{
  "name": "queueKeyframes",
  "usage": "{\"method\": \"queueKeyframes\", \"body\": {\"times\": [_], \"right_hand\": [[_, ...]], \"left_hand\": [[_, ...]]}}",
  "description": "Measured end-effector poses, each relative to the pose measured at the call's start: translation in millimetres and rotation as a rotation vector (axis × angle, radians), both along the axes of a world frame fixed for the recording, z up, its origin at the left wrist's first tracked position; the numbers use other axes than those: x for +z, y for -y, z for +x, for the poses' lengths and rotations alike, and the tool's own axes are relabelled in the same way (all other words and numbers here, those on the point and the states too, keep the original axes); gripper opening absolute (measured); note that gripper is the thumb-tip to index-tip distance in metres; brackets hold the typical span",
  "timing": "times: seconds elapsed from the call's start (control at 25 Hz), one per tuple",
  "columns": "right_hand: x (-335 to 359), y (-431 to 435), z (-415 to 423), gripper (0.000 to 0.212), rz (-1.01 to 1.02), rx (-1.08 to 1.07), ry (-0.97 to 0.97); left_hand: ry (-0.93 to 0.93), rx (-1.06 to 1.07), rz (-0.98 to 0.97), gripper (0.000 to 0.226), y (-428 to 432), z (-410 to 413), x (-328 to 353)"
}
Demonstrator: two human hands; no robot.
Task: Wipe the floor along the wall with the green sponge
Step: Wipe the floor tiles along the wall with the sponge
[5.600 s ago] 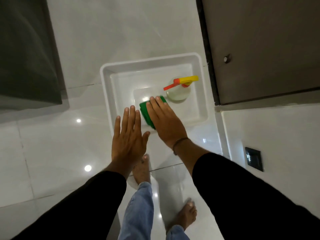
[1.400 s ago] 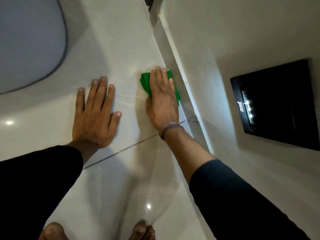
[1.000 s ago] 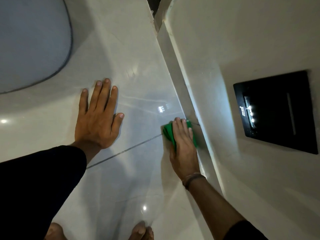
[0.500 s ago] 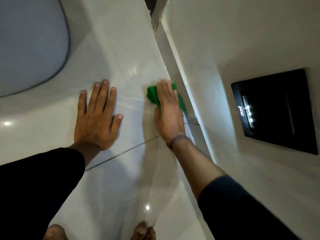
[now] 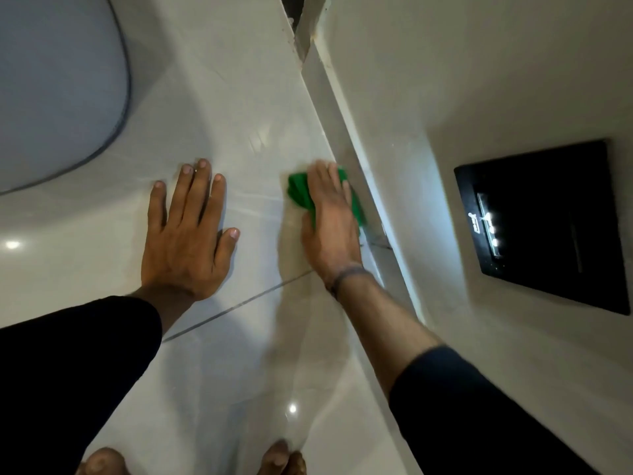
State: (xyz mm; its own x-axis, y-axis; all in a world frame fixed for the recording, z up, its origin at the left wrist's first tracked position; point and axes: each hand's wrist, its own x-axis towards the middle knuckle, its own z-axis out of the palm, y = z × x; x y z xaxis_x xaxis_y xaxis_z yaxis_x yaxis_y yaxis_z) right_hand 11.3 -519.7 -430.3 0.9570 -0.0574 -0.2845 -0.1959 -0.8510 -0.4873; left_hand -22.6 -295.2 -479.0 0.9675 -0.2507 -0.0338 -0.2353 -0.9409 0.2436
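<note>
The green sponge (image 5: 298,192) lies flat on the glossy white floor tile (image 5: 239,354), right beside the skirting of the wall (image 5: 394,114). My right hand (image 5: 330,228) presses down on the sponge with fingers stretched over it, so only its left and right edges show. My left hand (image 5: 186,234) rests palm-down on the floor to the left, fingers spread, holding nothing.
A black wall panel with small lights (image 5: 544,224) is set low in the wall on the right. A rounded grey-white object (image 5: 58,87) fills the upper left. My bare toes (image 5: 281,457) show at the bottom edge. A dark gap (image 5: 294,15) opens at the wall's far end.
A second ago the sponge was nearer to me along the skirting; my right hand has pushed it forward along the wall. My left hand has stayed planted.
</note>
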Motion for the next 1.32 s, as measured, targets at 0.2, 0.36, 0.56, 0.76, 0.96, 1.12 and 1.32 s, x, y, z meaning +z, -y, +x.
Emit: {"method": "queueKeyframes", "body": {"times": [0.2, 0.36, 0.56, 0.76, 0.96, 1.12, 1.32], "right_hand": [[-3.9, -7.4, 16.3, 0.078, 0.006, -0.017, 0.053], [6.0, 32.1, -91.5, 0.068, -0.02, 0.0, -0.044], [-0.3, 30.0, -83.6, 0.072, -0.109, 0.062, -0.039], [-13.6, -19.8, 46.8, 0.073, -0.107, 0.072, 0.068], [-17.2, -20.3, 38.0, 0.07, -0.157, 0.071, 0.134], [-10.3, 36.3, -89.8, 0.064, -0.143, 0.126, 0.008], [4.3, 77.6, -220.0, 0.064, -0.226, 0.078, -0.149]], "left_hand": [[-0.003, -0.009, 0.004, 0.077, -1.1, 1.2, -0.2], [-0.008, 0.001, -0.012, 0.077, -2.3, 0.5, -0.7], [-0.019, 0.004, -0.008, 0.077, -1.0, 0.6, -1.4], [-0.015, -0.002, 0.005, 0.077, -0.3, 0.6, -0.4], [-0.015, -0.014, 0.012, 0.077, -1.5, 1.8, -0.4], [-0.005, -0.001, -0.003, 0.076, -2.6, 0.6, -0.9], [-0.018, -0.006, -0.016, 0.077, -2.4, 2.0, -0.5]]}}
